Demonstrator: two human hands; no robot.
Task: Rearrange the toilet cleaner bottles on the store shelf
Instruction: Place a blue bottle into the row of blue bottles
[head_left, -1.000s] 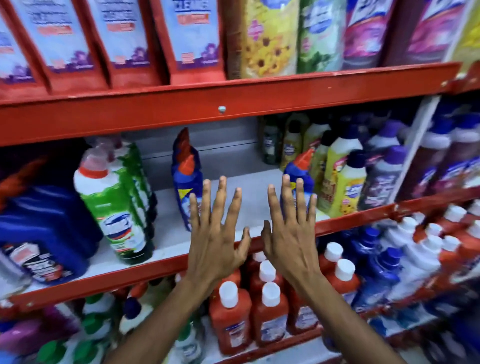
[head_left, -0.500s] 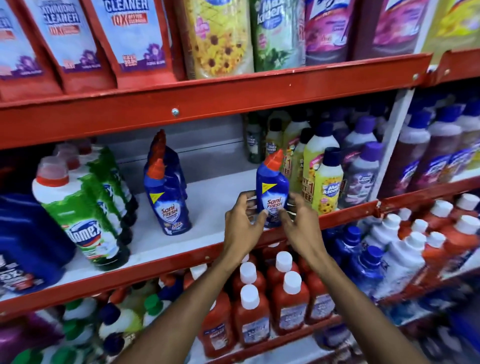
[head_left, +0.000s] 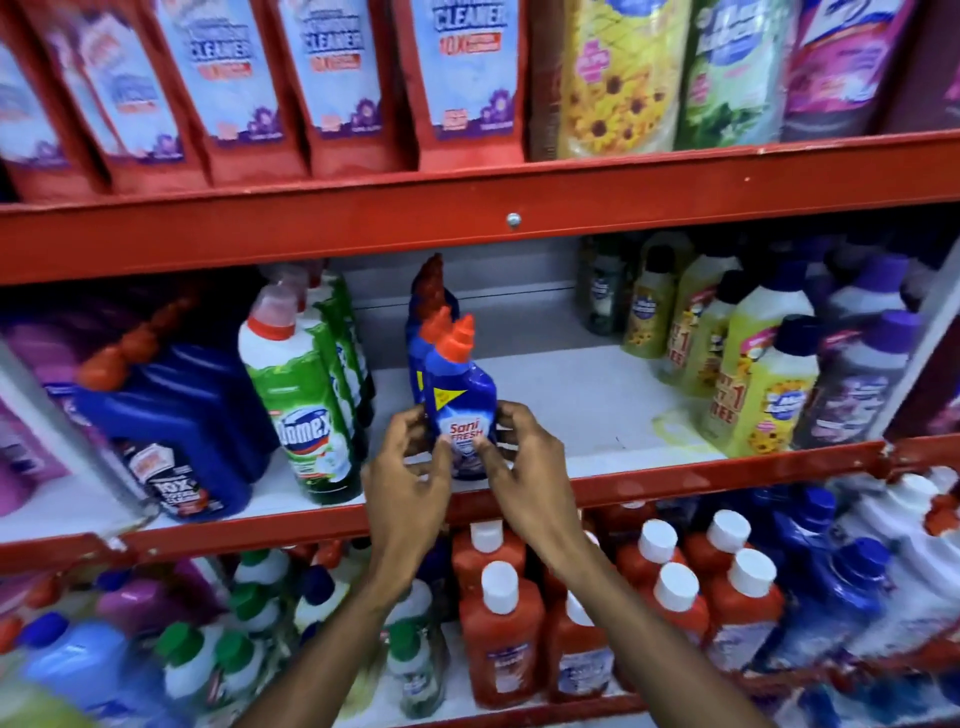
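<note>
A blue Sani Fresh toilet cleaner bottle (head_left: 460, 395) with an orange angled cap stands upright near the front of the middle shelf (head_left: 597, 400). My left hand (head_left: 408, 467) grips its lower left side and my right hand (head_left: 522, 462) grips its lower right side. Directly behind it a row of the same blue bottles (head_left: 428, 312) runs toward the back wall. To the left stand green and white Domex bottles (head_left: 306, 410) in a row.
Large dark blue bottles (head_left: 171, 415) sit at the far left. Yellow and purple floor cleaner bottles (head_left: 753, 384) fill the shelf's right side. Refill pouches (head_left: 467, 73) line the shelf above. Orange bottles with white caps (head_left: 501, 639) stand on the shelf below.
Both hands were empty and spread; they closed on the blue bottle at the shelf's right part and carried it left, in front of the row of matching blue bottles.
</note>
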